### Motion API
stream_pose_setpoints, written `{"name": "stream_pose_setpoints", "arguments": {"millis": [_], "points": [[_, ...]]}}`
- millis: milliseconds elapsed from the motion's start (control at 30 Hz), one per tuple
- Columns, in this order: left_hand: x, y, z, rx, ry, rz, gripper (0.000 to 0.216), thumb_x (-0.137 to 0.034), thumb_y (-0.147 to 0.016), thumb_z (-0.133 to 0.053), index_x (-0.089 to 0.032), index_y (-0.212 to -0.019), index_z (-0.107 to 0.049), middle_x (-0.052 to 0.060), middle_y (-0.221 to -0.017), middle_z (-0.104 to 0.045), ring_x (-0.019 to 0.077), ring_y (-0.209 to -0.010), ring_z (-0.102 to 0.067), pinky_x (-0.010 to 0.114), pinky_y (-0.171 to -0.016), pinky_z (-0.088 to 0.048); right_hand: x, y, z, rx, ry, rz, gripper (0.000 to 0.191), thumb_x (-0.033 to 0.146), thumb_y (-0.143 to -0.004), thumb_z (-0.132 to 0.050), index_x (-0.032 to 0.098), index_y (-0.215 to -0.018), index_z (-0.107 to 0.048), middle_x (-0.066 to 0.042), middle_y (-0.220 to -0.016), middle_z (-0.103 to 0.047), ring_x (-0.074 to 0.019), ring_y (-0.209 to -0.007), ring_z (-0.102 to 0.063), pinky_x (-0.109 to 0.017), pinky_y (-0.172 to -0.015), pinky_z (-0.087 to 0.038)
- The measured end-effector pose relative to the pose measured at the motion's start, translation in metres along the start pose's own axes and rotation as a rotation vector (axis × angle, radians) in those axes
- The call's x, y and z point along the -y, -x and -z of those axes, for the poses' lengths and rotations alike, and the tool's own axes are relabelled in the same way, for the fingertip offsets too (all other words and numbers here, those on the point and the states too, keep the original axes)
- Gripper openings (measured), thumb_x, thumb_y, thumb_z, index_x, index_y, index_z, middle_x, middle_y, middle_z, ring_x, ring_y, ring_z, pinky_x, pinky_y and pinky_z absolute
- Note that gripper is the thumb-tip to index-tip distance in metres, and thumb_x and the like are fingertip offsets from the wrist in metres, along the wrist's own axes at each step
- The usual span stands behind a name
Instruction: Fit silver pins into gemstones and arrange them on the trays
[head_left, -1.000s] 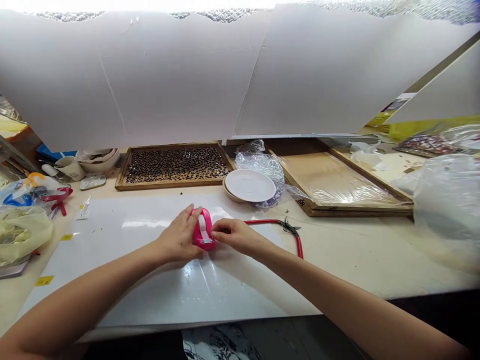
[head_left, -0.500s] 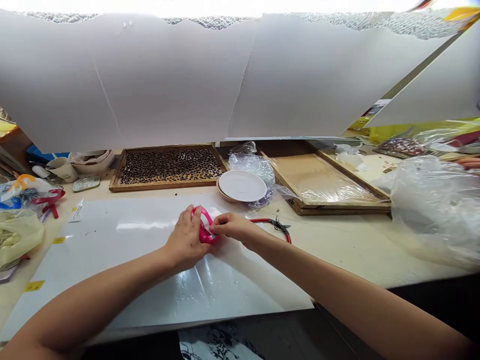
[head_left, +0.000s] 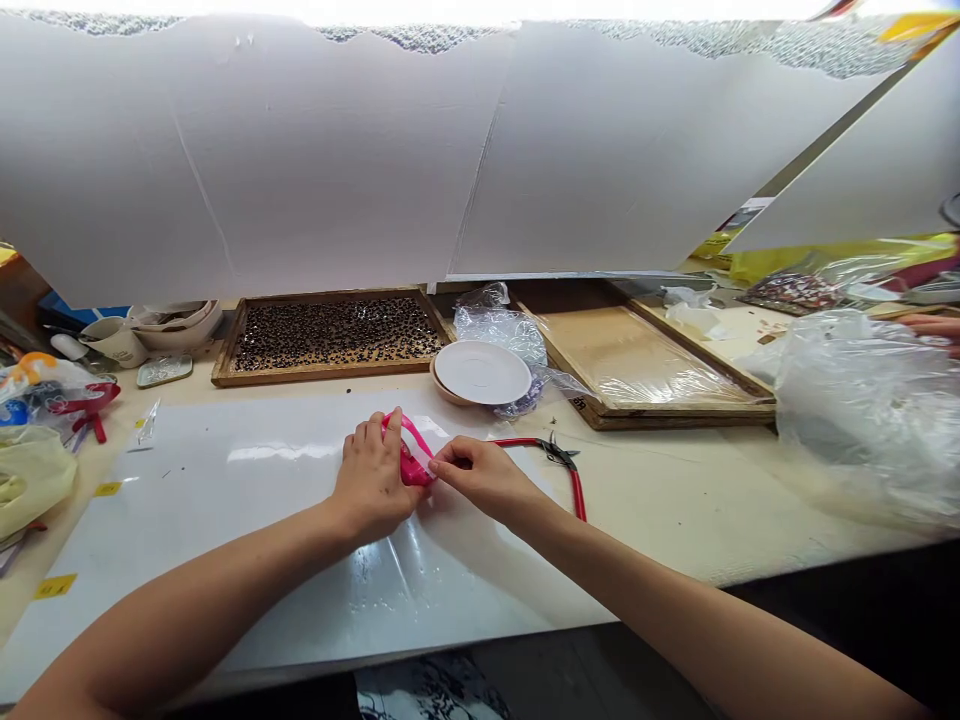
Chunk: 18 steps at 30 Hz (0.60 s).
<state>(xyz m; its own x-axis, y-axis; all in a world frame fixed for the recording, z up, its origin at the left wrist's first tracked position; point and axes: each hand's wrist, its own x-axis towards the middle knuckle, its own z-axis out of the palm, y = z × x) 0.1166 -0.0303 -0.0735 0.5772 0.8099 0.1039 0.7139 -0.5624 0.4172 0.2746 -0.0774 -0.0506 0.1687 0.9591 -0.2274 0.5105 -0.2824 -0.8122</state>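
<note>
At the back of the bench (head_left: 690, 520), a wooden tray (head_left: 322, 375) holds scattered small dark pieces (head_left: 337, 330). To its right, a white plate (head_left: 486, 372) sits before crumpled clear plastic (head_left: 499, 325). Red-handled pliers (head_left: 561, 453) lie nearer the front, and a second wooden tray (head_left: 682, 411) rests beside a large translucent bag (head_left: 862, 400). Far left stands a cup (head_left: 118, 343).
</note>
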Motion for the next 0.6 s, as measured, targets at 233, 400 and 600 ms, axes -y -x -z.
{"name": "stream_pose_setpoints", "arguments": {"millis": [233, 400, 600], "points": [[-0.003, 0.0, 0.005, 0.033, -0.009, 0.012, 0.096, -0.051, -0.066, -0.061, -0.015, -0.143, -0.017, 0.015, -0.138, -0.03, 0.0297, -0.123, -0.031, 0.044, -0.102, -0.026, -0.011, 0.014, 0.006, 0.19, -0.289, -0.16, 0.029, 0.044, -0.066, -0.058, 0.017, -0.06, -0.051, 0.003, -0.057, -0.043, -0.0098, -0.055, -0.034, -0.026, -0.053, -0.023], [-0.004, -0.001, 0.007, 0.048, -0.007, 0.024, 0.097, -0.05, -0.064, -0.063, -0.015, -0.143, -0.017, 0.014, -0.139, -0.03, 0.0292, -0.123, -0.031, 0.043, -0.103, -0.025, -0.016, 0.017, 0.006, 0.208, -0.303, -0.181, 0.03, 0.045, -0.064, -0.059, 0.018, -0.058, -0.048, 0.005, -0.055, -0.036, -0.009, -0.053, -0.029, -0.026, -0.052, -0.019], [-0.005, -0.002, 0.006, 0.059, 0.002, 0.027, 0.097, -0.049, -0.064, -0.063, -0.017, -0.142, -0.016, 0.014, -0.139, -0.029, 0.0296, -0.125, -0.029, 0.044, -0.104, -0.024, -0.018, 0.021, 0.008, 0.219, -0.276, -0.231, 0.031, 0.046, -0.065, -0.06, 0.018, -0.058, -0.047, 0.005, -0.053, -0.04, -0.0084, -0.05, -0.031, -0.025, -0.05, -0.019]]}}
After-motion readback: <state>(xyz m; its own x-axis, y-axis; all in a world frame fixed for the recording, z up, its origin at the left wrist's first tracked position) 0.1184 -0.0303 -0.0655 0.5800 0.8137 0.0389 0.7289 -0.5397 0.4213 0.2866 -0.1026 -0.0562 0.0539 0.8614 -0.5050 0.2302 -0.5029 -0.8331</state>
